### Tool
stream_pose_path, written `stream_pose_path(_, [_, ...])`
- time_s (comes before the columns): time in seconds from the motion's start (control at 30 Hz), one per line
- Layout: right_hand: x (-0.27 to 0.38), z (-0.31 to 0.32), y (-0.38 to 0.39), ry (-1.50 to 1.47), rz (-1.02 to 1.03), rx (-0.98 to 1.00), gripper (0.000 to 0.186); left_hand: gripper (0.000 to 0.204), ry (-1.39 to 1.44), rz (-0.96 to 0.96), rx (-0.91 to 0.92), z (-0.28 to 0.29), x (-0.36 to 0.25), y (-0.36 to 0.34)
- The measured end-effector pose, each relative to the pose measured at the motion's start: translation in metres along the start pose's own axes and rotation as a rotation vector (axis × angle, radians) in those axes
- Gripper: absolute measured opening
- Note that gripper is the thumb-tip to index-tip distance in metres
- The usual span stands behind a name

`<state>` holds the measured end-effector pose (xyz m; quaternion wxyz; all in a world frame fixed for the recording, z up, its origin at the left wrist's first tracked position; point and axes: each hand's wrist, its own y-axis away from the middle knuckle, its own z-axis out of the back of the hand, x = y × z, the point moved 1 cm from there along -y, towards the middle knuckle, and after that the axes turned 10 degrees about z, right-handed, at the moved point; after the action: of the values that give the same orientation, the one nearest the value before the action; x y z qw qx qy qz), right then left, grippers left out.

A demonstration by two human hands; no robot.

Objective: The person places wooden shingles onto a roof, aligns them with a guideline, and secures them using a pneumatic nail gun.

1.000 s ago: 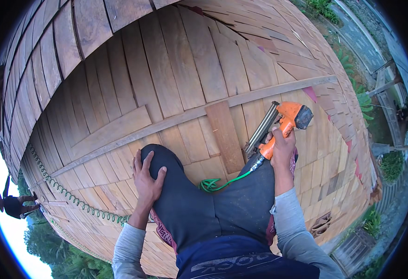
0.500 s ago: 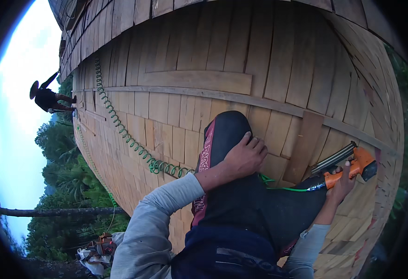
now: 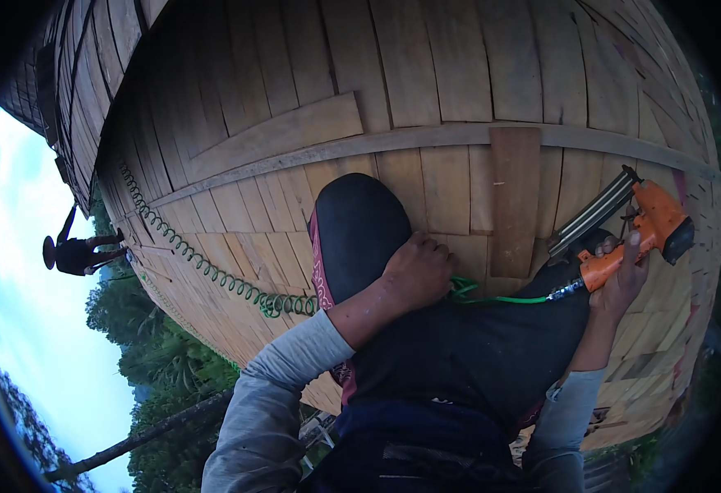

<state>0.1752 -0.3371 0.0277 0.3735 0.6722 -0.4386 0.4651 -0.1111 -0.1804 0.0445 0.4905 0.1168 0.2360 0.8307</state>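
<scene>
My left hand [image 3: 420,269] lies on my thigh, just below the raised knee, its fingers loosely bent over the leg; I see nothing in it. My right hand [image 3: 625,275] is closed around the handle of an orange nail gun [image 3: 663,215] with a dark end. The gun's long metal magazine slants beside a darker brown wooden shingle [image 3: 515,201], which lies across a thin batten [image 3: 434,135]. A green air hose [image 3: 512,300] runs from the gun's handle past my left hand, partly behind my leg.
Rows of pale wooden shingles [image 3: 446,189] cover the curved roof around me. The hose's green coil [image 3: 204,261] stretches to the far left. A loose board [image 3: 294,123] lies above the batten. Another person [image 3: 77,253] stands at the roof's left edge, with trees [image 3: 163,345] beyond.
The view has tilted and shifted. My left hand has drawn back from the knee, its fingers more bent. My right hand still holds the nail gun.
</scene>
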Motion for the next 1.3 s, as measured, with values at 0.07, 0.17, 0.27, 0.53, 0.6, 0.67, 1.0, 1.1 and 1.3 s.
stream_pose_path(0.07, [-0.003,0.004,0.000,0.000,-0.014,0.013,0.064,0.038,0.025,-0.007,0.019,-0.004,0.001,-0.001])
stream_pose_path(0.17, [-0.010,0.011,0.000,-0.031,-0.083,0.063,0.074,0.038,0.040,0.002,0.074,0.000,0.004,-0.002])
stream_pose_path(0.27, [-0.013,0.014,0.006,-0.165,-0.045,0.110,0.079,0.040,0.021,0.031,0.157,0.007,0.006,-0.005])
stream_pose_path(0.53, [-0.042,0.098,-0.003,-0.671,-0.221,0.354,0.098,0.050,0.049,0.064,0.270,0.006,0.007,-0.020])
stream_pose_path(0.6, [-0.031,0.089,-0.003,-0.714,-0.180,0.369,0.108,0.051,0.064,0.061,0.193,-0.005,0.007,-0.018])
stream_pose_path(0.67, [-0.026,0.083,0.002,-0.751,-0.184,0.321,0.108,0.051,0.061,0.062,0.171,-0.006,0.005,-0.019])
stream_pose_path(1.0, [-0.016,0.058,0.010,-0.536,-0.105,-0.089,0.119,0.050,0.045,0.074,0.184,-0.016,0.011,-0.027])
stream_pose_path(1.1, [-0.007,0.044,0.017,-0.391,-0.091,-0.243,0.124,0.049,0.063,0.093,0.199,-0.014,0.011,-0.028])
stream_pose_path(1.3, [-0.020,0.070,0.014,-0.652,-0.112,0.053,0.103,0.048,0.082,0.102,0.254,-0.016,0.008,-0.039])
